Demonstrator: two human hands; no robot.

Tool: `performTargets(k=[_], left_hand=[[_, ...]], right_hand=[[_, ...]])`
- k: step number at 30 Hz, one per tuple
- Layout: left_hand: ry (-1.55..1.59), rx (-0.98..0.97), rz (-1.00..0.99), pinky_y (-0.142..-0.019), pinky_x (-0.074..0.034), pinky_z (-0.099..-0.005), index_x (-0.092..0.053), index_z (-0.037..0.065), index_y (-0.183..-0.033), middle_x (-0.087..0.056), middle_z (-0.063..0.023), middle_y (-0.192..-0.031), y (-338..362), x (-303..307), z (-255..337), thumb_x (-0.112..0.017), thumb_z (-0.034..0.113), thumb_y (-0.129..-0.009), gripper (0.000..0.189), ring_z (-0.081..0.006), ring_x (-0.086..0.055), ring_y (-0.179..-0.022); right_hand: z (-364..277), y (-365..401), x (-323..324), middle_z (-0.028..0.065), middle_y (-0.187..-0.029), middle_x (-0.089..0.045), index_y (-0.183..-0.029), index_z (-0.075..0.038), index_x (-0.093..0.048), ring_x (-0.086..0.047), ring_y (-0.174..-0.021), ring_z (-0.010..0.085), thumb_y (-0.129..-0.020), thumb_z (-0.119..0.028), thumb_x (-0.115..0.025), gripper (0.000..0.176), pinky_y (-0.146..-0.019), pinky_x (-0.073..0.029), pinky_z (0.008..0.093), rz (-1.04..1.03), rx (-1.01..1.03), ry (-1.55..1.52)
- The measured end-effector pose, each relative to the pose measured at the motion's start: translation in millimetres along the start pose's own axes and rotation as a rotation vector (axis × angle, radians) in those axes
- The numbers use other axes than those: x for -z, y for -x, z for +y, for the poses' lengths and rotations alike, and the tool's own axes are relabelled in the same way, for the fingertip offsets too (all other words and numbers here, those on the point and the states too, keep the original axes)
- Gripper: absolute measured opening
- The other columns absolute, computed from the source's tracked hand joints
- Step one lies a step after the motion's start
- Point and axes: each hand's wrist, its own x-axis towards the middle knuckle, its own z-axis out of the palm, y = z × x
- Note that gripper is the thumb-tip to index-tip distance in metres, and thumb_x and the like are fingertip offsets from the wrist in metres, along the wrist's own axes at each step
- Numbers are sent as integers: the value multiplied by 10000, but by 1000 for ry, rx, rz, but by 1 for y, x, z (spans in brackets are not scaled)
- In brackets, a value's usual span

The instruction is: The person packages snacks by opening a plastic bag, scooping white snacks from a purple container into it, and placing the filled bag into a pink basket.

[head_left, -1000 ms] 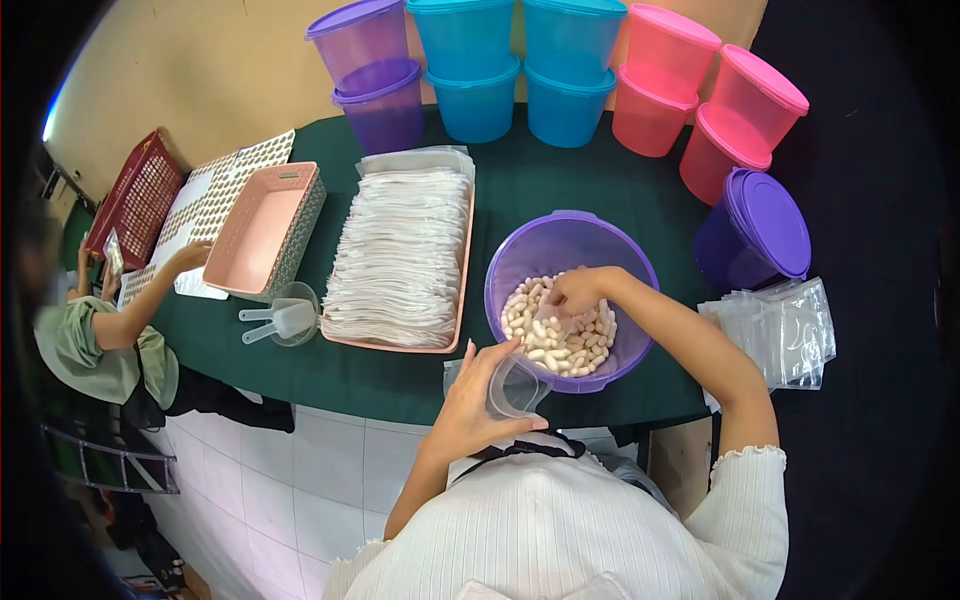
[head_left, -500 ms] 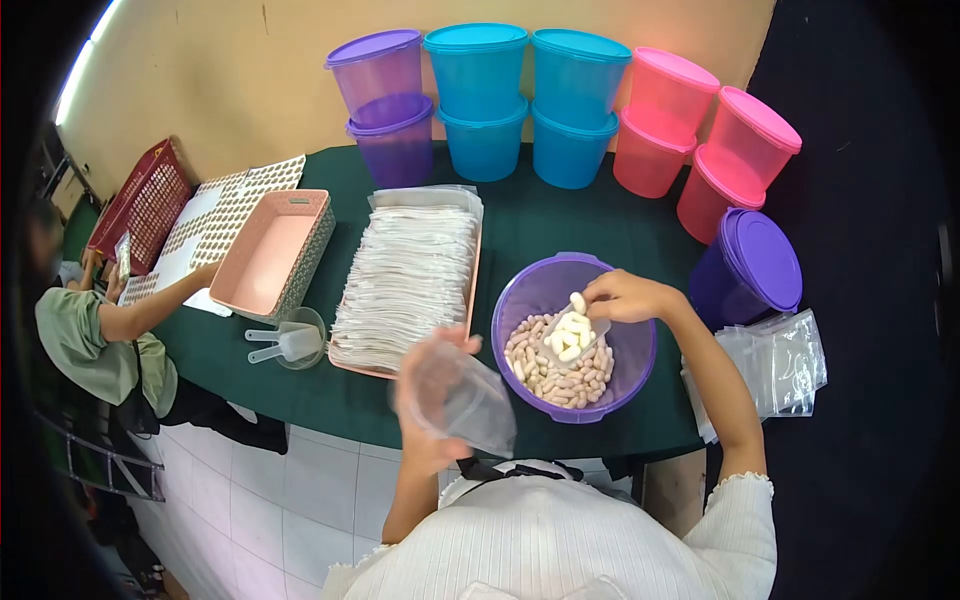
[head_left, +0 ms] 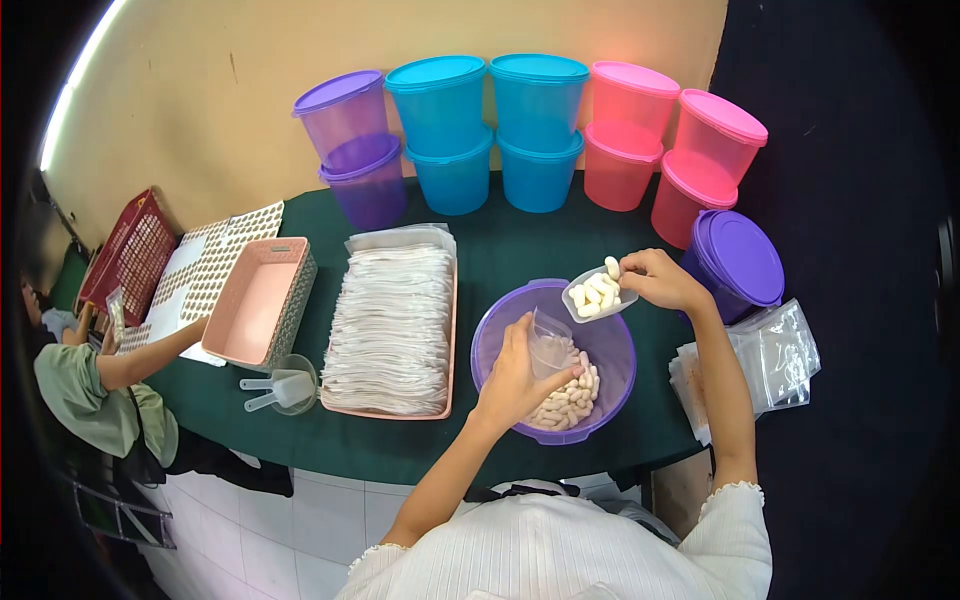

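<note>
My right hand [head_left: 662,280] is closed on a small clear scoop [head_left: 588,316] heaped with white, oblong, capsule-shaped pieces [head_left: 597,293]. It is raised over the upper right rim of a round purple tub [head_left: 484,318]. In the tub lie many more pieces [head_left: 568,405], looking beige-pink. Over the tub's left side, my left hand [head_left: 510,380] holds a clear plastic bag [head_left: 548,343] between thumb and fingers, its mouth spread open. The bag is below and left of the scoop, apart from it. Whether anything is inside the bag is hard to make out.
Left of the tub stands a tray of stacked white packets [head_left: 390,325]. Beyond are a bowl with scoops [head_left: 290,388], a pink basket [head_left: 255,305], sticker sheets [head_left: 235,240] and a co-worker [head_left: 90,390]. Lidded tubs [head_left: 440,110] line the back; clear bags [head_left: 775,360] lie right.
The scoop with its pieces has lifted out of the tub, up and to the right. My left hand has brought the bag from beside the tub to over it.
</note>
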Motion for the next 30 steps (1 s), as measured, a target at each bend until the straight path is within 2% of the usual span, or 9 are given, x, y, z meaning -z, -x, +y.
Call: performTargets(k=[3,6,13,19,23,25,27,29,30], left_hand=[[-46,28,-28,-871,-385,-394,-254,-79,-1225,-375,-246,-1145,0,4,7,-729,429,-598,937,-363,-440,-1055],[-89,29,-28,-863,-394,-398,-252,-78,-1226,-378,-241,-1138,1,4,11,-742,426,-578,956,-359,-440,-1057],[-80,12,-21,-902,-353,-385,-303,-109,-1192,-402,-233,-1130,2,2,12,-762,409,-549,945,-334,-421,-1074],[-72,36,-12,-899,-356,-382,-304,-109,-1193,-405,-228,-1123,2,2,13,-763,388,-551,933,-333,-425,-1070],[-111,20,-32,-882,-384,-388,-231,-94,-1231,-356,-242,-1160,3,2,9,-732,335,-607,908,-360,-421,-1076],[-93,22,-33,-907,-360,-388,-210,-99,-1238,-341,-250,-1177,4,0,3,-715,319,-637,889,-363,-401,-1099],[21,-123,251,-957,-289,-394,-153,-101,-1256,-291,-270,-1221,5,-4,-4,-671,274,-702,846,-370,-343,-1144],[51,-112,288,-978,-239,-401,-111,-98,-1268,-250,-281,-1251,6,-3,-2,-642,251,-738,828,-376,-306,-1166],[56,-111,322,-973,-246,-401,-115,-99,-1267,-255,-278,-1248,5,-1,0,-643,255,-738,826,-373,-310,-1164]], right_hand=[[-12,5,3,152,-610,-552,-707,32,-594,-522,-573,201,-678,-182,-487,241,-569,-390,311,12,67,65],[-30,9,-1,164,-613,-564,-639,7,-602,-530,-632,294,-653,-232,-473,272,-728,-344,363,3,247,319],[-78,8,-6,124,-628,-568,-573,-9,-599,-523,-690,232,-605,-216,-520,224,-738,-333,344,15,187,908],[-102,11,-14,89,-634,-577,-551,-33,-601,-519,-702,195,-588,-216,-563,191,-723,-323,325,102,304,1160],[-117,17,-11,73,-659,-600,-630,-73,-636,-530,-733,181,-609,-162,-564,116,-737,-298,324,9,258,1246],[-115,18,-1,79,-657,-569,-595,-33,-610,-510,-722,190,-589,-202,-574,173,-707,-319,322,241,219,1203],[-112,11,-6,59,-692,-583,-644,-69,-626,-520,-749,176,-606,-206,-591,147,-702,-318,312,196,129,1238],[-97,-1,-33,20,-762,-612,-772,-118,-657,-538,-833,151,-670,-208,-589,151,-726,-302,329,-151,21,1290],[-80,-4,-55,8,-793,-613,-821,-123,-653,-540,-860,156,-686,-212,-588,174,-731,-304,337,-215,33,1297]])
